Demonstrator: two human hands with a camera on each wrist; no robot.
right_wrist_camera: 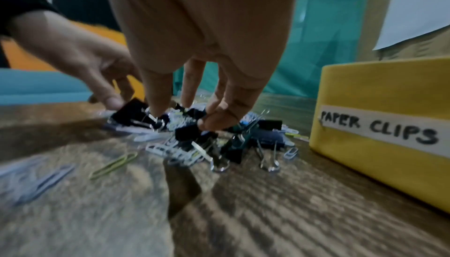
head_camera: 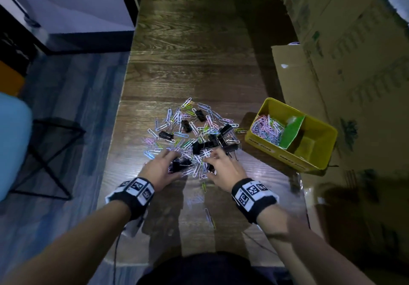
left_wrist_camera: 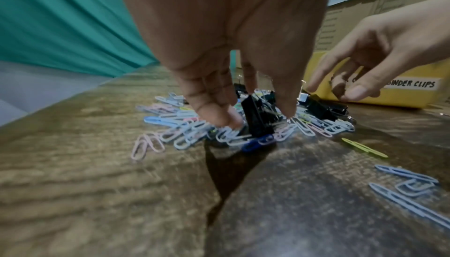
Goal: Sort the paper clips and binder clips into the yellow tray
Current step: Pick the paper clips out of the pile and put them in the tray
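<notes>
Both hands dig into the pile of paper clips [head_camera: 177, 121] and black binder clips [head_camera: 205, 145], the left hand [head_camera: 159, 169] pinching one binder clip [left_wrist_camera: 255, 120], the right hand [head_camera: 223, 169] with fingertips [right_wrist_camera: 212, 122] together on blurred clips, grip unclear, yellow tray [head_camera: 318, 165] at three o'clock.

Looks like an office storeroom or back-room work corner here; a long dark wood-grain bench [head_camera: 194, 63] runs up the middle; printed cardboard cartons [head_camera: 345, 41] stand stacked along its right side; a yellow tray [head_camera: 318, 127] carries handwritten labels reading PAPER CLIPS and BINDER CLIPS; stationery lies heaped on the bench; a black wire-mesh bin [head_camera: 51, 152] sits on the grey plank floor [head_camera: 73, 90] to the left.
</notes>
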